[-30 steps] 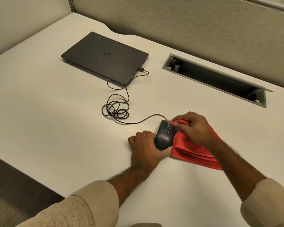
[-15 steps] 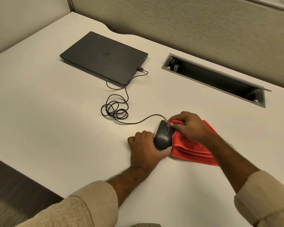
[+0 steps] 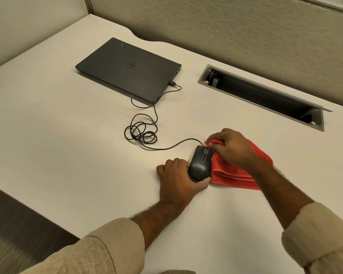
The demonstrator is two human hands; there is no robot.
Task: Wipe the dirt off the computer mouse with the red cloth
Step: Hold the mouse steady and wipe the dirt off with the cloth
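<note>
A black wired computer mouse (image 3: pixel 200 165) lies on the white desk (image 3: pixel 67 145). My left hand (image 3: pixel 177 179) grips its left side and rear, thumb under the back edge. Folded in layers, the red cloth (image 3: pixel 229 172) lies against the mouse's right side. My right hand (image 3: pixel 231 148) holds a bunched corner of the cloth, pressed at the mouse's front right by the scroll wheel. A few small crumbs of dirt sit on the desk by the mouse's left front.
The mouse cable (image 3: pixel 142 132) runs in a loose coil to a closed dark laptop (image 3: pixel 127 70) at the back. A long open cable slot (image 3: pixel 263 96) is set in the desk at the back right. The desk's front edge drops off at the lower left.
My right hand and the cloth corner have slid a little toward the mouse's front. The left hand and the mouse have stayed put.
</note>
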